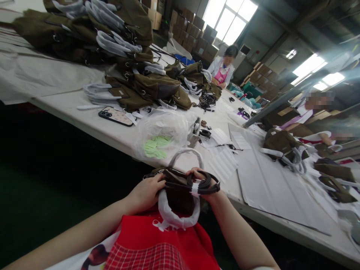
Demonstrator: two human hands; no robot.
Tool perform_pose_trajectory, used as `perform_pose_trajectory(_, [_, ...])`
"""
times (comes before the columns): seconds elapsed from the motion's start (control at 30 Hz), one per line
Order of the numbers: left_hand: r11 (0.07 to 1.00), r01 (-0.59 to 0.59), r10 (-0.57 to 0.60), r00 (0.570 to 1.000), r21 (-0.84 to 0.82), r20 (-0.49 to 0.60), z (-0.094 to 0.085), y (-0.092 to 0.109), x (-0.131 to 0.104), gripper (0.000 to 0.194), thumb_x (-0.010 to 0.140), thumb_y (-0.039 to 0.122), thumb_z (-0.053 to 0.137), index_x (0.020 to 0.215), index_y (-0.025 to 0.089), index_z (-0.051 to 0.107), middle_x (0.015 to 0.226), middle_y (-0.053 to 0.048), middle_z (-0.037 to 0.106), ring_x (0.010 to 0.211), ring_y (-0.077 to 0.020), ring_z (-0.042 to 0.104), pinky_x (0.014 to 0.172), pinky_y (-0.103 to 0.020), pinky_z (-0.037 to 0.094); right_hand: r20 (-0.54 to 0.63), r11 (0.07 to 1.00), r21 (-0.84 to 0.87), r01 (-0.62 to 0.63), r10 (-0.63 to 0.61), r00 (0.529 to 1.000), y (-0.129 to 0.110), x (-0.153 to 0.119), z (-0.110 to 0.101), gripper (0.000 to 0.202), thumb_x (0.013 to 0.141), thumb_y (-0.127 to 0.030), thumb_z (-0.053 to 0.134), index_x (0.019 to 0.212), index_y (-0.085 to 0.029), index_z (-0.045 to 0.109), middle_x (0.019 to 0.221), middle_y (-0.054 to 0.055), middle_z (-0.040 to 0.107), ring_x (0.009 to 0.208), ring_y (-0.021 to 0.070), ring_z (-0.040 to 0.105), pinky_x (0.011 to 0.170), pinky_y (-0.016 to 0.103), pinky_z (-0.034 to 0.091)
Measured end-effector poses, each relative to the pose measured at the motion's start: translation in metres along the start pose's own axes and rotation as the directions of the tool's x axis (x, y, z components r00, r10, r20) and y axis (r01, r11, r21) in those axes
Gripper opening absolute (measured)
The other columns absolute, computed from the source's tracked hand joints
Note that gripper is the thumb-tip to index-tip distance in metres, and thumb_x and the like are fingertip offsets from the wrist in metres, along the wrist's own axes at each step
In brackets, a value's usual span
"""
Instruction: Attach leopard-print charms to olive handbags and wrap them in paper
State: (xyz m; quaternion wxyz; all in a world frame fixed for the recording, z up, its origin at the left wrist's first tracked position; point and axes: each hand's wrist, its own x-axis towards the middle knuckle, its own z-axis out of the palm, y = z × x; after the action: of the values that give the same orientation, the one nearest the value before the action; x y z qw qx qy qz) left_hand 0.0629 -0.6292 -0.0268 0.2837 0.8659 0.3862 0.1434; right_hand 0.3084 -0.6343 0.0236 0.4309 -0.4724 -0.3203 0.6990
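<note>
**Brown bag (180, 201) in both hands, strap (207, 182) coiled**

Watching remotely through the head camera, I had the brown bag close in, just off the near edge of the table (73, 108) and in front of the red apron (137, 228). The left hand (150, 189) had its fingers curled onto the bag's top edge, beside the zipper (176, 171). The right hand (208, 186) had its fingers closed around the strap at the right end of the bag's top; the coil hid part of that grip, so I could not tell how firmly those fingers also pinched the bag.

By my reading, much was done on this piece: the near handle (174, 218) and the far handle (185, 150) were both wrapped in white, and the strap was rolled and bound with a white band (195, 188). What looked unfinished was the strap's place, since it lay above the bag's top rather than stowed inside. I could not tell how far the zipper was open.

Beyond the hands, a plastic sack (171, 122) with green slips (156, 146) stood near the table's edge, with a phone (116, 115) to its left. Farther left, a pile of bags (135, 88) showed more white-wrapped handles. A co-worker (222, 73) was on the far side.
</note>
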Motion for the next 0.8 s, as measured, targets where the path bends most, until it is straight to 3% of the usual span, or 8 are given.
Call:
perform_pose_trajectory(0.2, [0.997,-0.007,0.007,1.0,0.081,0.003,0.002,0.003,0.0,0.028,0.083,0.014,0.05,0.104,0.023,0.066,0.145,-0.011,0.045,0.112,-0.0292,0.063,0.093,-0.043,0.052,-0.115,0.999,-0.053,0.01,-0.016,0.993,-0.013,-0.003,-0.008,0.024,0.072,-0.038,0.077,0.077,-0.018,0.063,0.08,0.003,0.071,0.062,0.0139,0.062,0.054,0.024,0.045])
perform_pose_trajectory(0.37, [0.996,-0.02,0.019,1.0,0.083,0.009,0.001,0.008,0.003,0.028,0.082,0.015,0.052,0.106,0.022,0.066,0.144,-0.013,0.047,0.114,-0.0295,0.062,0.095,-0.043,0.052,-0.123,0.955,-0.293,-0.045,0.009,0.992,0.012,0.005,-0.004,0.034,0.072,-0.049,0.074,0.079,-0.016,0.068,0.082,0.005,0.071,0.066,0.0144,0.062,0.059,0.025,0.046])
perform_pose_trajectory(0.5, [0.996,-0.01,0.007,1.0,0.088,0.028,0.0,0.008,0.005,0.029,0.083,0.014,0.05,0.106,0.022,0.067,0.143,-0.013,0.048,0.113,-0.0303,0.063,0.094,-0.046,0.052,-0.185,0.923,-0.378,-0.076,0.005,0.983,0.025,0.012,-0.009,0.038,0.068,-0.048,0.077,0.084,-0.015,0.068,0.079,0.006,0.071,0.07,0.0179,0.065,0.066,0.03,0.049])
perform_pose_trajectory(0.57, [0.996,-0.011,0.009,1.0,0.088,0.028,0.0,0.006,0.005,0.028,0.084,0.014,0.05,0.105,0.022,0.067,0.142,-0.013,0.049,0.112,-0.0305,0.063,0.093,-0.046,0.052,-0.107,0.905,-0.425,-0.018,-0.031,0.994,0.02,0.009,-0.017,0.04,0.067,-0.043,0.079,0.095,-0.016,0.068,0.09,0.007,0.072,0.08,0.021,0.068,0.074,0.033,0.052])
perform_pose_trajectory(0.67, [0.997,-0.017,0.017,1.0,0.081,0.008,0.0,0.003,0.005,0.023,0.084,0.016,0.051,0.1,0.022,0.068,0.141,-0.012,0.051,0.114,-0.0297,0.062,0.093,-0.044,0.052,0.098,0.836,-0.527,0.149,-0.114,0.989,0.0,-0.004,-0.032,0.057,0.065,-0.032,0.081,0.117,-0.02,0.062,0.116,0.01,0.068,0.105,0.0252,0.065,0.092,0.039,0.049])
perform_pose_trajectory(0.8, [0.997,-0.013,0.012,1.0,0.072,0.003,0.0,0.001,0.005,0.02,0.086,0.018,0.052,0.097,0.022,0.068,0.14,-0.011,0.051,0.113,-0.0283,0.062,0.093,-0.043,0.053,0.26,0.545,-0.772,0.327,-0.198,0.945,-0.026,-0.03,-0.042,0.062,0.069,-0.02,0.075,0.128,-0.023,0.056,0.126,0.01,0.061,0.114,0.0245,0.06,0.096,0.037,0.047])
